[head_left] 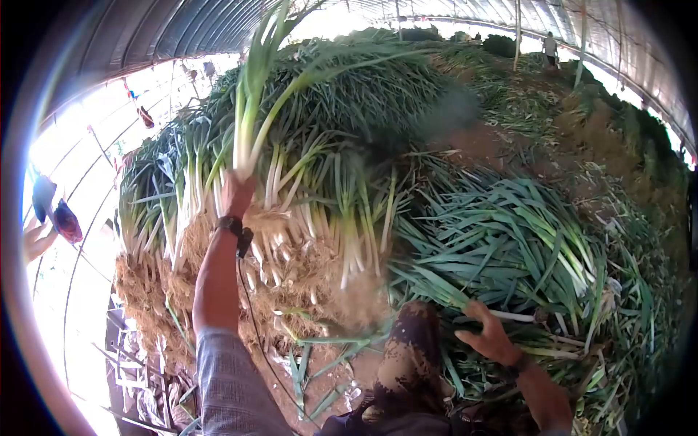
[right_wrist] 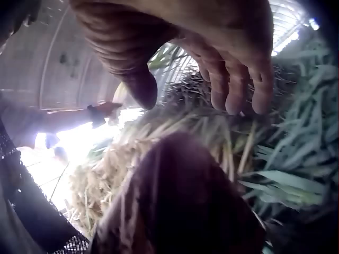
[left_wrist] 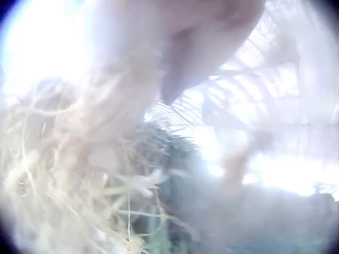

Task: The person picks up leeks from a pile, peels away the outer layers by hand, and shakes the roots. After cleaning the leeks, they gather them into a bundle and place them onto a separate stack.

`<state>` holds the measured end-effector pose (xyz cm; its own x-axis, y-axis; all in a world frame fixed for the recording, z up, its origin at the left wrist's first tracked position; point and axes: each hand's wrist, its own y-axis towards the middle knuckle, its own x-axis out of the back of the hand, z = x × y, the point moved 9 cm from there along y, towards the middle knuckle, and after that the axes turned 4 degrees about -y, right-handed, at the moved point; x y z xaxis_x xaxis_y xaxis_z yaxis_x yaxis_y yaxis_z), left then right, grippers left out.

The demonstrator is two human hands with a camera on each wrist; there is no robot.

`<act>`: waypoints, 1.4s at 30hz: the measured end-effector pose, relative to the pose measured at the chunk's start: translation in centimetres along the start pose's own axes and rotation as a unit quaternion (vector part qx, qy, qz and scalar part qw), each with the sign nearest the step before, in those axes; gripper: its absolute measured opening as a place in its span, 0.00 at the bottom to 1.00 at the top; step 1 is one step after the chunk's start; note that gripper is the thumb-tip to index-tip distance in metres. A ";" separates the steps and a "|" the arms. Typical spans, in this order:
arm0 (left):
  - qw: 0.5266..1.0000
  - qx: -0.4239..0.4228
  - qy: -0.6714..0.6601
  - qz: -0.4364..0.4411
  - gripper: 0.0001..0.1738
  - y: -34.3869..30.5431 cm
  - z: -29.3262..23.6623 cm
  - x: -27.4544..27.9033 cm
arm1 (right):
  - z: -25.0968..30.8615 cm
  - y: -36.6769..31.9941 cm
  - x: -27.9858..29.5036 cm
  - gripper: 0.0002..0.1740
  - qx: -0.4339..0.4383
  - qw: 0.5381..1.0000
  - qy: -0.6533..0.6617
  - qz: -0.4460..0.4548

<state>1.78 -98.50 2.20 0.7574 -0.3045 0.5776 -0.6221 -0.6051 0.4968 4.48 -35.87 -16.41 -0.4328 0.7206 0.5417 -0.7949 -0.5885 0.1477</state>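
Observation:
In the head view the left hand point(head_left: 238, 195) grips the white lower stems of a few long leeks point(head_left: 251, 131), leaves upward, above a row of standing leeks. Pale roots point(left_wrist: 58, 174) fill the left of the blurred left wrist view, under the hand point(left_wrist: 206, 32). The right hand point(head_left: 488, 336) is held beside the knee, fingers parted and holding nothing, near a pile of green leeks point(head_left: 502, 240). The right wrist view shows this hand point(right_wrist: 196, 47) with thumb and fingers spread apart above the knee point(right_wrist: 180, 190).
Rooted leeks point(head_left: 211, 182) stand packed at the left. Loose leaves lie on the soil point(head_left: 291, 392) before the person and along the right side. A curved tunnel roof point(head_left: 167, 29) covers the place; a person point(head_left: 550, 49) stands far back. A cable runs from the left wrist.

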 end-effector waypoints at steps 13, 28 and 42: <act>0.953 -0.051 -0.215 0.205 0.21 -21.4 -6.8 -27.7 | -24.2 -18.0 9.6 0.28 -0.371 0.926 -0.025 -0.060; 0.585 0.239 -0.455 0.627 0.12 -50.6 -36.4 -41.3 | -31.4 -30.2 30.0 0.19 -0.416 0.853 -0.301 -0.090; 0.523 0.150 -0.305 0.782 0.13 -55.1 -39.3 -40.4 | -41.6 -25.4 18.2 0.47 -0.441 0.774 -0.387 0.239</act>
<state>-2.34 -23.98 -23.02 -0.6517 -0.7215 -0.2340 -0.5856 0.6747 -0.4493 -0.92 7.47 -44.71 -0.6533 -0.1389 0.7442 -0.7520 0.0051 -0.6592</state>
